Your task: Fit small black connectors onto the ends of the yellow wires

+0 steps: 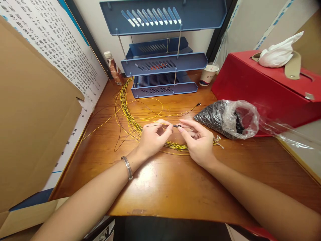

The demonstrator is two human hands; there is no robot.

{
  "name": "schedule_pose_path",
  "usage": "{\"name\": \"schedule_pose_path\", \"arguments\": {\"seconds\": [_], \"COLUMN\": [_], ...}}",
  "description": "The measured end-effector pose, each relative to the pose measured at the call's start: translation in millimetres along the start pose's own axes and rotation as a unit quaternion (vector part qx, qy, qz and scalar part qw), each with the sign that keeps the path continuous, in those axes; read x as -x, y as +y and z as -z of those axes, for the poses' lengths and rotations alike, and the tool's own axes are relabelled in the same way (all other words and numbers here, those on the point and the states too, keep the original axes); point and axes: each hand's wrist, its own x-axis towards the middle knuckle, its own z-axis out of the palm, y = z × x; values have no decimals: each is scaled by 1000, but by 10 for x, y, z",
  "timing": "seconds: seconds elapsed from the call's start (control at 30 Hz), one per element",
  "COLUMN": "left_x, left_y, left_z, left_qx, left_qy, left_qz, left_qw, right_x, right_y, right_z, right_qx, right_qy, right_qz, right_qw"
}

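Between my two hands, over the middle of the table, is a small black connector piece [177,126] on the end of a thin dark wire [156,125]. My left hand [155,135] pinches the wire side of it with thumb and forefinger. From the right, my right hand [198,139] pinches the piece's other end. A long bundle of yellow and black wires [129,113] curves behind and beneath both hands. Its pale metal-looking ends [218,142] stick out past my right hand. One loose yellow wire finishes in a black tip [198,104].
A clear plastic bag of small black parts [215,117] lies open on the right, against a red box [250,80] with tissue. Behind stands a blue tiered rack [164,65], flanked by a bottle [114,68] and a paper cup [209,74]. Cardboard [37,110] borders the left side.
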Motion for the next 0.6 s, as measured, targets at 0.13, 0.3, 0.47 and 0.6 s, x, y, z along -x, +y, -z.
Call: {"name": "schedule_pose_path", "arguments": {"seconds": [0.13, 0.3, 0.47, 0.6], "left_x": [8, 9, 8, 8], "left_y": [11, 1, -24, -39], "left_z": [-6, -10, -14, -13], "left_qx": [-13, -15, 19, 34], "left_qy": [11, 10, 2, -3], "left_qz": [-3, -4, -2, 7], "left_qw": [1000, 1000, 1000, 999], "right_x": [0, 0, 7, 5], "right_y": [-13, -35, -24, -20], "right_z": [3, 6, 8, 7], "right_qx": [10, 21, 8, 4], "right_qy": [-9, -18, -14, -16], "right_qz": [-7, -7, -8, -7], "right_qw": [1000, 1000, 1000, 1000]}}
